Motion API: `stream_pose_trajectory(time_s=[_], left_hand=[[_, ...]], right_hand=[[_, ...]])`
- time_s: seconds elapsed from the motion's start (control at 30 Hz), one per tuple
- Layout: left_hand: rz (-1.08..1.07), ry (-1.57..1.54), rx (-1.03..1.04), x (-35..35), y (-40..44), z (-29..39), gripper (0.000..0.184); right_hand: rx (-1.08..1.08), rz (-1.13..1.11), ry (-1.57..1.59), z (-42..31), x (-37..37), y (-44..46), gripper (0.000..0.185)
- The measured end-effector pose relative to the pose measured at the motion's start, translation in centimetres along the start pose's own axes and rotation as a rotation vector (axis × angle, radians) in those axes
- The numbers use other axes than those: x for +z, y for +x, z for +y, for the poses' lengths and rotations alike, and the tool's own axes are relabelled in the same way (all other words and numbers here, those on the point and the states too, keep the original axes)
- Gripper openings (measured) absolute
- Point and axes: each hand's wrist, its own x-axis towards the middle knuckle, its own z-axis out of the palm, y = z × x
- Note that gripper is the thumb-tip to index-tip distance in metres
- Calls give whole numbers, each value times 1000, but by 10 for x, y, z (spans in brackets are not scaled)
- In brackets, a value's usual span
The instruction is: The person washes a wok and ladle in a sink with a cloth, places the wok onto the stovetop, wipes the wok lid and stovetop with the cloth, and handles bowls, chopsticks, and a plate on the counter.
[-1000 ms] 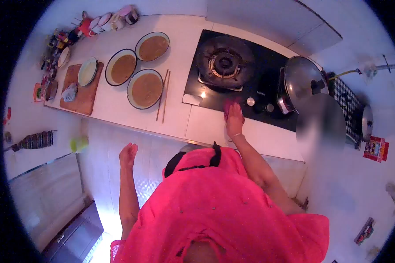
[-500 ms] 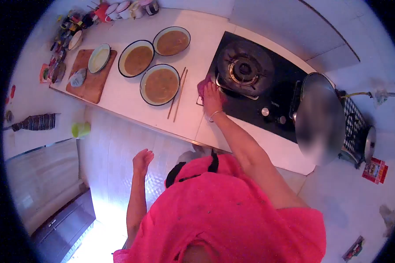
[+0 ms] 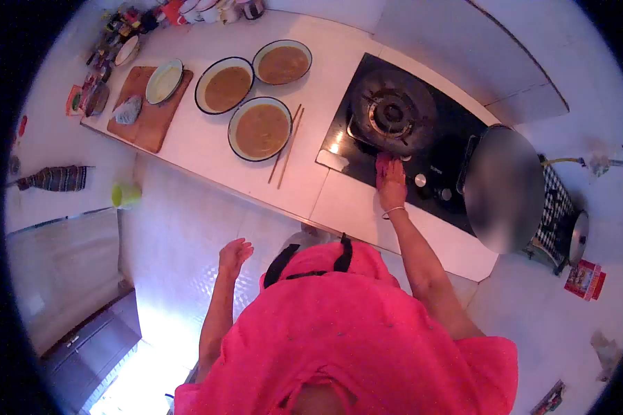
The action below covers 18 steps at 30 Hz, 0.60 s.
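Note:
My right hand (image 3: 392, 182) presses a dark pink cloth (image 3: 383, 163) onto the front of the black gas stove (image 3: 339, 146), just left of a silver knob (image 3: 420, 180). The burner (image 3: 392, 116) with its round dark drip pan is right behind it. A bracelet circles my right wrist. Low over the floor, in front of the counter, my left hand (image 3: 235, 254) hangs empty with its fingers apart.
Three bowls of brown soup (image 3: 259, 130) stand left of the stove, with chopsticks (image 3: 287, 155) beside them. Further left, a cutting board (image 3: 160, 128) carries a plate (image 3: 164, 81) and a plastic bag (image 3: 127, 111). A blurred oval shape (image 3: 504, 190) covers the stove's right end.
My right hand has slid the cloth rightwards along the stove's front, from its left corner to near the knob. My left hand stays low and empty. The view has shifted slightly.

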Motion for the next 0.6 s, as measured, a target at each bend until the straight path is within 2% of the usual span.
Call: stream_pose_trajectory(time_s=[0.03,0.07,0.17,0.27,0.4,0.5,0.6], left_hand=[[13,-10,-6,-5,-4,-4,31],[27,-20,-11,-9,-8,-8,32],[56,-50,-15,-22,-20,-25,32],[60,-13,-21,-30,-21,-36,32],[45,-20,8,-18,-23,-29,32],[-1,9,32,-6,-21,-20,32],[-29,16,21,2,-15,-15,31]], right_hand=[[48,24,-10,-6,4,-2,54],[58,-56,-94,-19,14,1,55],[-36,-219,-196,-70,13,25,58],[-90,-141,39,-112,18,42,55],[-285,-24,-54,-124,41,50,47],[-354,-94,310,-114,33,57,40],[-223,-254,800,-111,-8,46,34]])
